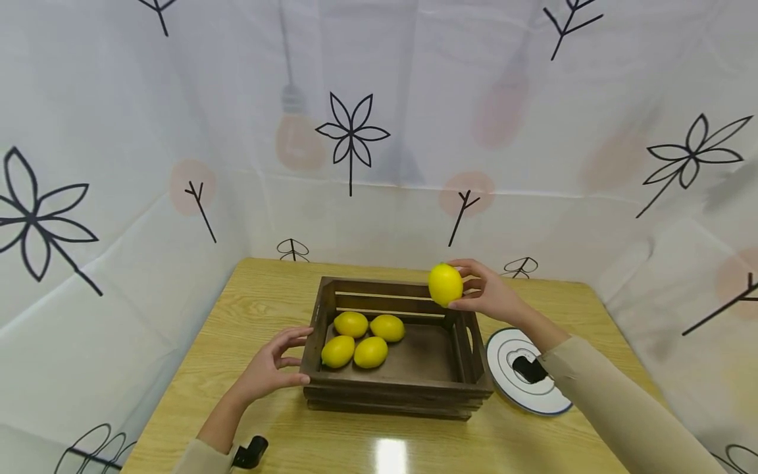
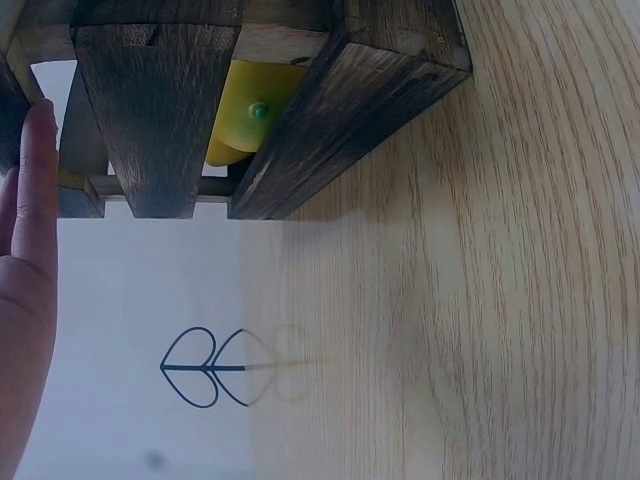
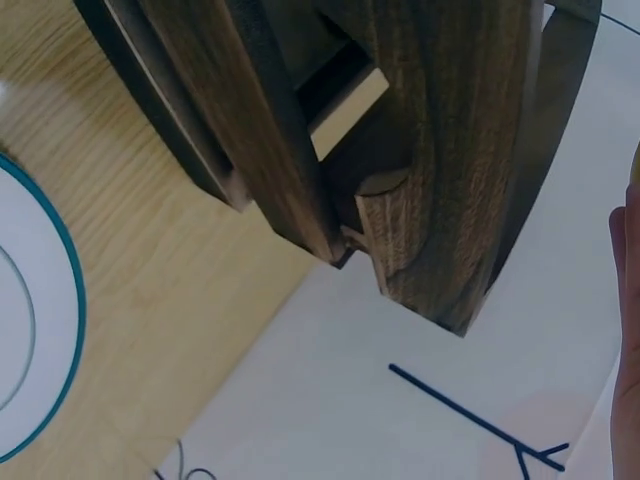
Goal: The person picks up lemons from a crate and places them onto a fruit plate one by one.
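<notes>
My right hand (image 1: 488, 289) holds a yellow lemon (image 1: 445, 285) between fingers and thumb, raised over the back right corner of a dark wooden slatted crate (image 1: 397, 390). In the crate's left half lie several more lemons (image 1: 370, 352), grouped together. At the crate's left end, my left hand (image 1: 272, 365) touches the wall with its fingers fairly straight and the thumb by the front corner. The left wrist view has one finger (image 2: 38, 200) flat against the slats, with a lemon (image 2: 255, 110) showing through a gap. Only the edge of my right hand (image 3: 628, 320) enters the right wrist view.
Just right of the crate, partly under my right forearm, a white plate (image 1: 503, 349) with a blue rim sits on the light wooden table (image 1: 266, 296). A patterned white cloth (image 1: 408, 217) hangs around the table's back and sides. Each wrist wears a small black camera (image 1: 251, 452).
</notes>
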